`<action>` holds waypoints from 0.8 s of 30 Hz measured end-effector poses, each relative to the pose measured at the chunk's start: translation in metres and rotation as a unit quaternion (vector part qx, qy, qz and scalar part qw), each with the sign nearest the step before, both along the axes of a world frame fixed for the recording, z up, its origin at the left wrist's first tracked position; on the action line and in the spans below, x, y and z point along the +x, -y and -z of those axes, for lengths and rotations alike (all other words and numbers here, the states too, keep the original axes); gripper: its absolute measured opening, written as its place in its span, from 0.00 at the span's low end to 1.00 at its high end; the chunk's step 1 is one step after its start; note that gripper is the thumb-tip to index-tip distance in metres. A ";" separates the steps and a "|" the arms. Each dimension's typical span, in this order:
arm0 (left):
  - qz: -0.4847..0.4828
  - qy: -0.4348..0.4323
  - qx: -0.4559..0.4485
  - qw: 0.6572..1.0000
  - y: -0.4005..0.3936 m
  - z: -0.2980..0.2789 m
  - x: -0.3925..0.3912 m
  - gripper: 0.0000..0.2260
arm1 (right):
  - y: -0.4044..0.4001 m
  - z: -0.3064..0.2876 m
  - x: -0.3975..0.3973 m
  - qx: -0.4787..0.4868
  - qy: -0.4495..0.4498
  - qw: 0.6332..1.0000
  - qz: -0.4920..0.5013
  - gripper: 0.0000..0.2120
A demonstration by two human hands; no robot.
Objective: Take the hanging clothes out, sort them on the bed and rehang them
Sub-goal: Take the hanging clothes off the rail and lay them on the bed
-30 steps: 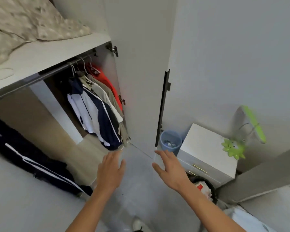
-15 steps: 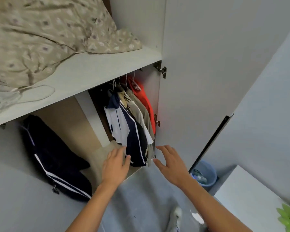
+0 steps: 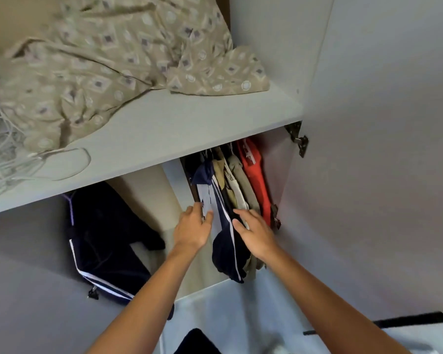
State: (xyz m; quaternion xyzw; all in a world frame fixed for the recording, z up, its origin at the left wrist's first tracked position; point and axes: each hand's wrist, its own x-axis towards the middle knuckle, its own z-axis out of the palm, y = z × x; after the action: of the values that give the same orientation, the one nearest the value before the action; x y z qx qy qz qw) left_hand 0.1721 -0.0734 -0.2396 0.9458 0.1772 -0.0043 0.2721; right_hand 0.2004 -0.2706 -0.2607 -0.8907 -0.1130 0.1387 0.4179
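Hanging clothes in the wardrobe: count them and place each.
5 visible, left to right: navy-and-white jacket between the hands, tan garment, cream garment, khaki garment, red garment by the door. More may hide behind.

No text, label, brand, number or sign can be read anywhere. The red garment (image 3: 253, 175) carries a small white tag near its top, too blurred to tell whether anything is printed on it. The patterned cloth (image 3: 118, 62) on the shelf (image 3: 179, 123) shows only diamonds and circles, no lettering.
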 end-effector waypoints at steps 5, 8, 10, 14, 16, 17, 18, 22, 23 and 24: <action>0.002 -0.032 -0.016 0.999 0.001 0.018 0.062 0.25 | -0.007 0.012 0.038 0.018 -0.021 1.000 -0.014 0.22; 0.007 -0.051 -0.034 0.998 -0.002 0.027 0.090 0.28 | -0.018 0.016 0.060 -0.019 -0.033 0.999 -0.035 0.22; 0.012 -0.063 -0.025 0.998 -0.008 0.031 0.104 0.28 | -0.029 0.016 0.073 -0.048 -0.047 0.997 -0.045 0.23; 0.024 -0.092 -0.012 0.995 -0.019 0.036 0.119 0.26 | -0.053 0.014 0.090 -0.090 -0.046 0.993 -0.057 0.26; 0.031 -0.098 -0.011 0.995 -0.022 0.032 0.124 0.24 | -0.061 0.013 0.097 -0.110 -0.047 0.991 -0.060 0.27; 0.034 -0.098 -0.011 0.995 -0.024 0.031 0.125 0.22 | -0.064 0.014 0.099 -0.122 -0.046 0.990 -0.061 0.28; 0.037 -0.097 -0.008 0.995 -0.027 0.031 0.127 0.21 | -0.066 0.015 0.102 -0.132 -0.047 0.988 -0.062 0.28; 0.026 -0.101 -0.011 0.995 -0.046 0.036 0.127 0.15 | -0.072 0.022 0.108 -0.141 -0.043 0.987 -0.069 0.28; 0.014 -0.097 -0.030 0.995 -0.049 0.038 0.127 0.14 | -0.073 0.025 0.109 -0.138 -0.040 0.987 -0.067 0.27; 0.003 -0.090 -0.049 0.995 -0.051 0.040 0.126 0.13 | -0.072 0.027 0.109 -0.135 -0.035 0.988 -0.063 0.27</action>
State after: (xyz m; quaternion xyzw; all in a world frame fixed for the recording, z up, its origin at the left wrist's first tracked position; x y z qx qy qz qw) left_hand 0.2982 -0.0225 -0.2792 0.9277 0.1977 -0.0985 0.3011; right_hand 0.3099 -0.1982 -0.2882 -0.9246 -0.1343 0.2100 0.2882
